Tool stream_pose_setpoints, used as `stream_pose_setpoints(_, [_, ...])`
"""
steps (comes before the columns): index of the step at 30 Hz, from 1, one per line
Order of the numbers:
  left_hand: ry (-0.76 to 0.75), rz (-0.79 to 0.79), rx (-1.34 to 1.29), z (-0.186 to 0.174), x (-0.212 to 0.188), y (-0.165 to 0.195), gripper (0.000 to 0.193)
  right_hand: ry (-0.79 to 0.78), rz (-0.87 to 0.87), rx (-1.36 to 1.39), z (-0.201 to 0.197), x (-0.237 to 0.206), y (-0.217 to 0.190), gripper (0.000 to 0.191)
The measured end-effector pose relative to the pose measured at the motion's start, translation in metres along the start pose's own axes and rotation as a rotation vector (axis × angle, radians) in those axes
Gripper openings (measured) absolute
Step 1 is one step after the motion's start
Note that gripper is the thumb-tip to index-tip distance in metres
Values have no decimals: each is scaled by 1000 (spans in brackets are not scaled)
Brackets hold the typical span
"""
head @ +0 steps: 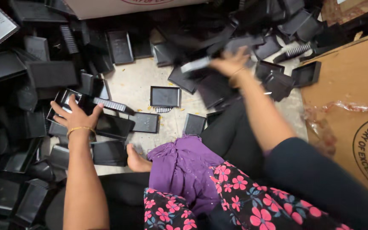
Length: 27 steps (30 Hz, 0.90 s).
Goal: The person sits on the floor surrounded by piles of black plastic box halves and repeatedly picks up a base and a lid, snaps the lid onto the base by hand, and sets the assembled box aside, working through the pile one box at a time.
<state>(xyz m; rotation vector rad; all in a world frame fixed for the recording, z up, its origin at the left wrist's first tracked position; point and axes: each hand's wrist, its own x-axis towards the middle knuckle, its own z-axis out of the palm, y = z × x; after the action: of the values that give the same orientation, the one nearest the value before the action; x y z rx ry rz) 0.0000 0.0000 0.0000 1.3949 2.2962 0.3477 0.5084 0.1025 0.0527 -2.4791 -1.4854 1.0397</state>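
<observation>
Sitting on the floor (133,85) amid heaps of black plastic trays. Left hand (75,116) spread flat, fingers (58,111) open, resting on a glossy black tray (67,99) at the edge of the left pile, beside a ribbed black strip (109,104). Right hand (231,64) blurred, fingers apparently closed around a grey-black strip piece (196,64) held above the upper pile. Trays judged light, rigid, thin-walled and somewhat slick; best pinched by a raised rim or long edge, not the smooth face. Single open tray (165,96) lying alone mid-floor. Cardboard sheet (345,85) at right, bare foot (136,161) near the purple cloth (184,168).
</observation>
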Motion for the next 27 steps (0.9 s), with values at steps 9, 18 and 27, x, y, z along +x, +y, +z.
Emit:
stream_pose_setpoints(9, [141, 141, 6, 2, -14, 5, 69, 733, -135, 94, -71, -30, 102, 57])
stream_pose_setpoints(18, [278, 450, -60, -8, -16, 29, 58, 1, 212, 533, -64, 21, 117, 85])
stream_pose_setpoints(27, [128, 297, 41, -17, -61, 62, 58, 186, -488, -66, 39, -49, -47, 71])
